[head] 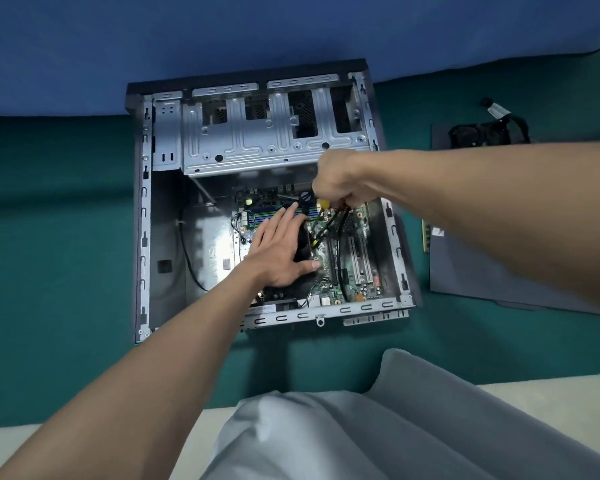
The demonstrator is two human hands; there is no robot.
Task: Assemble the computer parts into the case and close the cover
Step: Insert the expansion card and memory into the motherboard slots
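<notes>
The open computer case point(142, 237) lies flat on the green table, with the silver drive cage point(257, 143) at its far end. The green motherboard point(355, 244) fills its right half. My left hand point(278, 251) rests flat, fingers straight, on a black cooler point(303, 245) over the board. My right hand point(340, 178) hovers above the board's far edge. Its fingers are curled round a bundle of yellow and black cables point(326, 225). A black end piece point(305, 199) sticks out of the fist beside my left fingertips. The board under both hands is hidden.
A grey cover panel point(499, 258) lies on the table right of the case, with a black fan and its cable point(482, 135) on its far end. A memory stick point(426, 235) lies by the panel's left edge. My legs point(361, 438) are at the near table edge.
</notes>
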